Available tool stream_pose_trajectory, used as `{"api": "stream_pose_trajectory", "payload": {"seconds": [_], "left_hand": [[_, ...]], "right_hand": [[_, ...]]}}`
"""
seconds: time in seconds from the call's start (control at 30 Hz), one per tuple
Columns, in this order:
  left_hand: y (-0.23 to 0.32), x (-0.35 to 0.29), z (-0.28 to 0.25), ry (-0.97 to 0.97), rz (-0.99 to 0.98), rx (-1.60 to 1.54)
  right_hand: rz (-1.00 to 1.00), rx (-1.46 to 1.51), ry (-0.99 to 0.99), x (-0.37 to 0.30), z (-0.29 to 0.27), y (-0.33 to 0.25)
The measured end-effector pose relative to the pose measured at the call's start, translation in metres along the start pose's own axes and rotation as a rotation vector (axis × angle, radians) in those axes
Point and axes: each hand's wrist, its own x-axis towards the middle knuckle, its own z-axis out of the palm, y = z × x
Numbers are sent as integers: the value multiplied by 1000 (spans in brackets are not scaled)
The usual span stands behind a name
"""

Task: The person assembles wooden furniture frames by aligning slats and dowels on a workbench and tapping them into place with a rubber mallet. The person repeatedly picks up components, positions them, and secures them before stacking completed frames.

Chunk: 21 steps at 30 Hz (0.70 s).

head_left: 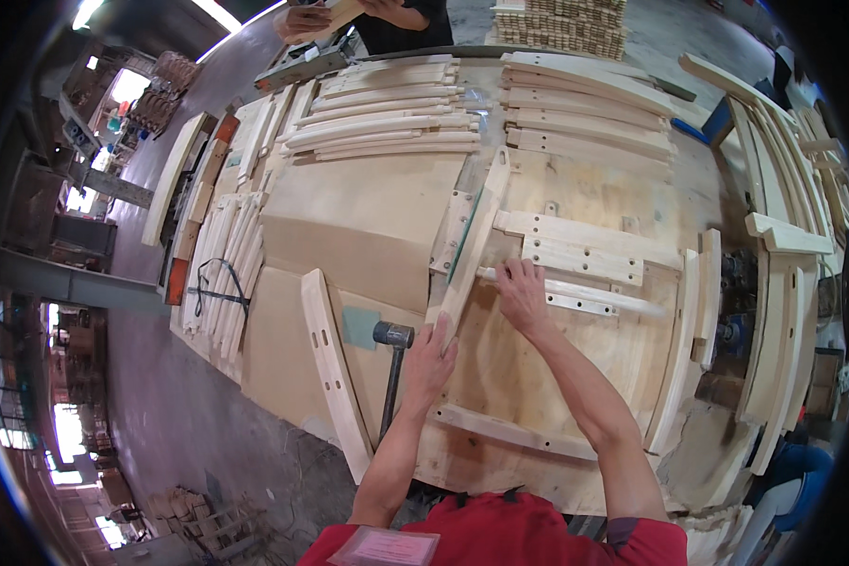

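My left hand (431, 357) is closed on the near end of a long pale wooden bar (478, 228), which slants away from me and has a slot near its far end. My right hand (522, 291) closes over the left part of a narrow wooden slat (632, 302) lying crosswise. The slat's left end is close to the bar; whether it sits in the bar cannot be made out. Beside my left hand stands a black-headed mallet (393, 334), its handle toward me. Farther left lies a slotted wooden piece (331, 368).
Drilled wooden blocks (585, 260) sit on the plywood table (547, 377), with a curved rail (514, 431) at the near side. Stacked slats (387, 123), more rails (585, 113) and a strapped bundle (222, 274) lie around. Another person's hands (307, 21) hold wood across the table.
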Motion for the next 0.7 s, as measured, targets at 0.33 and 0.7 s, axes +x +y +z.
{"api": "stream_pose_trajectory", "payload": {"seconds": [0.33,0.7], "left_hand": [[-1,9,3,-20,-31,18],[22,22,-1,-45,29,118]], "right_hand": [[23,24,33,6,10,4],[5,90,64,2,9,14]]}}
